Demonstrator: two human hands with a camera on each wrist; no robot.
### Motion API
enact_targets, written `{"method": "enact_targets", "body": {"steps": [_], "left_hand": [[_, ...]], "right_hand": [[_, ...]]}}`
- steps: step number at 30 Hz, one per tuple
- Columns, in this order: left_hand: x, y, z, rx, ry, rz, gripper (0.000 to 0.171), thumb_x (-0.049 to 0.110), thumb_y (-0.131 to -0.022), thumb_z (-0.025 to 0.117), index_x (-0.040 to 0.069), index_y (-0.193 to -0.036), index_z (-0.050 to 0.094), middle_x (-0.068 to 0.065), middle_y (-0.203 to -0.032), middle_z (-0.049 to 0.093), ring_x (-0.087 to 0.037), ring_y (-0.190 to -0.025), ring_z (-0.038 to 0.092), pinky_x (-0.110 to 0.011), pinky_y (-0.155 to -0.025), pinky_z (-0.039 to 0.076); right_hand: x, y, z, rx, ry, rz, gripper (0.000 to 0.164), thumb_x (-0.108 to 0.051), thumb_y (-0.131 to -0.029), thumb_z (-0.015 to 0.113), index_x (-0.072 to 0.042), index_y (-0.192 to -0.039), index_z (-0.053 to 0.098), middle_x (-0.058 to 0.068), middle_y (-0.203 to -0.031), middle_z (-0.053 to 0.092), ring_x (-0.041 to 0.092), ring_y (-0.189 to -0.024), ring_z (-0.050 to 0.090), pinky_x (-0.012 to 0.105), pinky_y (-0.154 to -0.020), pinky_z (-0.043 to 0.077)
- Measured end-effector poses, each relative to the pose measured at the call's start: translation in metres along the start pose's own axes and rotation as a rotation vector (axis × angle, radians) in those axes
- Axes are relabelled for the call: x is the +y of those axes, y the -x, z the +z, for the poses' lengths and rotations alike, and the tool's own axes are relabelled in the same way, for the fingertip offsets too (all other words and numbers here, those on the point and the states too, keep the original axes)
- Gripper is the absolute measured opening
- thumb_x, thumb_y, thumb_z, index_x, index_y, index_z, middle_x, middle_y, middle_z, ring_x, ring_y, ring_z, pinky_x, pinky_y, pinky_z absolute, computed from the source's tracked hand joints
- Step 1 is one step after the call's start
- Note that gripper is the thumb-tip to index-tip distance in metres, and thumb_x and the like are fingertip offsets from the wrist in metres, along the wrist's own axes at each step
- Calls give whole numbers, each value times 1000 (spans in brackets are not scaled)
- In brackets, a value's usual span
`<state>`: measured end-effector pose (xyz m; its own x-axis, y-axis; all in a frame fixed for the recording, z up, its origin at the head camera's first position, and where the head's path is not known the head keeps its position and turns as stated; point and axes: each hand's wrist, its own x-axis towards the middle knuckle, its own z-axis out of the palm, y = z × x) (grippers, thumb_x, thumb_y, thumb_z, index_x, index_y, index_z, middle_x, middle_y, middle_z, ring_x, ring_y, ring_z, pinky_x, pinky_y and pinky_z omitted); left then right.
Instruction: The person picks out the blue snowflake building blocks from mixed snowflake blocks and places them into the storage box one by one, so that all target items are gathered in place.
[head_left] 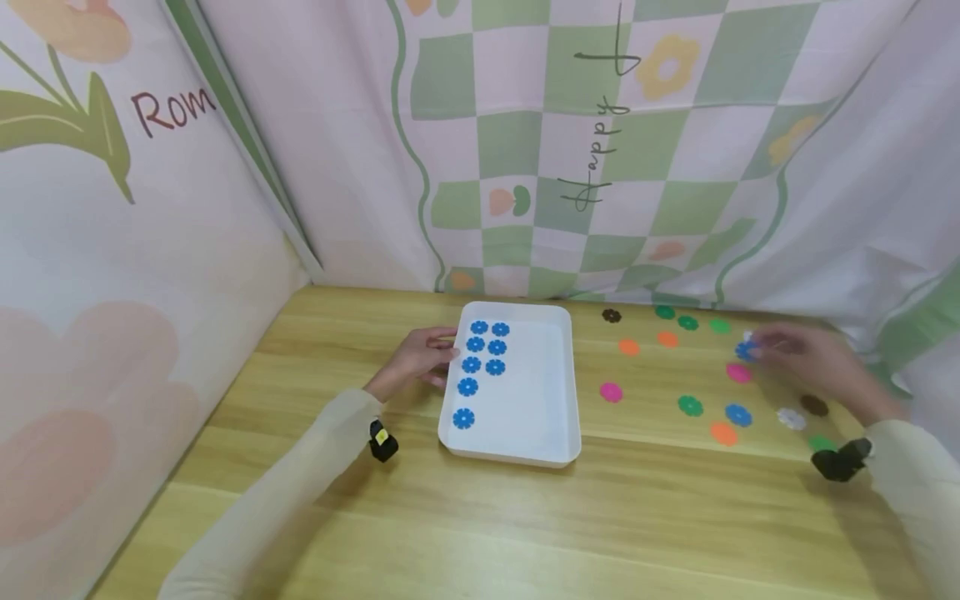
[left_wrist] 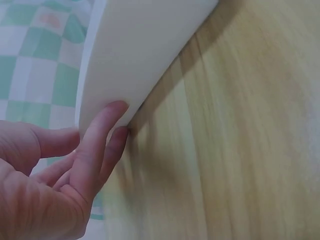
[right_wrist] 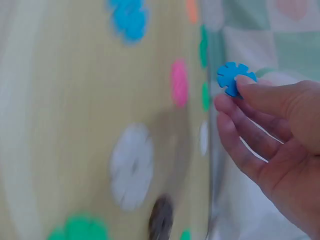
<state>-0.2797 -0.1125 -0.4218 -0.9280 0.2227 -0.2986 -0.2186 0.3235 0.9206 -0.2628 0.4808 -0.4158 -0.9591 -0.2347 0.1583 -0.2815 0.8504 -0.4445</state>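
Note:
A shallow white tray [head_left: 528, 400] lies on the table, with several blue notched plastic discs [head_left: 471, 365] in two columns along its left side. My left hand [head_left: 416, 360] holds the tray's left edge, the thumb at the rim and fingers [left_wrist: 97, 135] against the outer wall. At the right, my right hand [head_left: 806, 358] pinches one blue notched disc [right_wrist: 233, 78] between thumb and fingers, raised off the table. Loose discs lie around and below that hand, among them a pink disc [head_left: 738, 372] and another blue disc [head_left: 738, 415].
Scattered right of the tray are green [head_left: 691, 406], orange [head_left: 724, 433], white [head_left: 791, 418] and brown [head_left: 814, 405] discs. A checked curtain [head_left: 570, 150] hangs along the table's back edge. Another printed cloth [head_left: 112, 333] borders the left side of the wooden table [head_left: 480, 533].

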Motion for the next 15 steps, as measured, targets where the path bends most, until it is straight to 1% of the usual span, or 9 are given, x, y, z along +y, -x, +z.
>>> {"method": "enact_targets", "body": {"steps": [2,3,5,7,9,10,12,15], "left_hand": [[1,1,2,24,-39,19,52,9,-106,61,6,-156,47,-24,-147,59,-37,-121,69,-34,-73,68],[1,1,2,36,-61,27,51,10,-106,61,6,-156,48,-24,-147,59,-37,-121,69,-33,-71,68],[1,1,2,53,-93,38,51,10,-106,62,6,-155,50,-23,-145,60,-37,-120,69,-32,-69,67],[2,2,2,63,-93,36,50,10,-105,63,7,-154,51,-23,-145,60,-37,-121,68,-33,-69,67],[2,1,0,55,-90,30,50,10,-105,63,7,-154,51,-24,-147,58,-38,-124,67,-33,-70,68],[2,1,0,46,-85,27,50,10,-105,63,7,-154,51,-24,-149,58,-38,-125,66,-34,-71,68],[0,-1,-1,25,-69,16,51,11,-106,62,9,-155,50,-23,-151,56,-38,-125,66,-35,-72,68],[-5,-3,-6,-31,-38,10,54,13,-107,61,10,-158,46,-22,-154,53,-38,-127,66,-37,-76,68]], "right_hand": [[-13,-6,0,-22,31,4,31,-23,-99,74,-6,-125,71,22,-113,75,-22,-86,49,30,-74,55],[-21,-9,0,-30,28,1,31,-23,-99,74,-6,-125,72,21,-113,75,-21,-86,50,31,-75,55],[-38,-16,4,-47,-2,-17,30,-19,-99,74,-2,-124,71,22,-112,75,-20,-86,52,31,-76,56],[-56,-22,10,-59,-65,-63,26,-10,-98,73,3,-121,70,24,-109,75,-14,-83,58,27,-72,60],[-74,-28,18,-58,-146,-117,23,1,-96,71,9,-117,69,27,-104,73,-7,-80,64,23,-66,62],[-82,-31,21,-65,-171,-132,22,4,-96,70,11,-117,68,28,-103,73,-5,-78,65,24,-64,63],[-98,-35,26,-79,-200,-145,21,5,-96,69,11,-116,68,27,-102,73,0,-76,68,28,-62,64],[-119,-42,35,-107,-244,-130,20,2,-99,68,10,-117,68,26,-104,72,1,-76,69,30,-64,65]]}}
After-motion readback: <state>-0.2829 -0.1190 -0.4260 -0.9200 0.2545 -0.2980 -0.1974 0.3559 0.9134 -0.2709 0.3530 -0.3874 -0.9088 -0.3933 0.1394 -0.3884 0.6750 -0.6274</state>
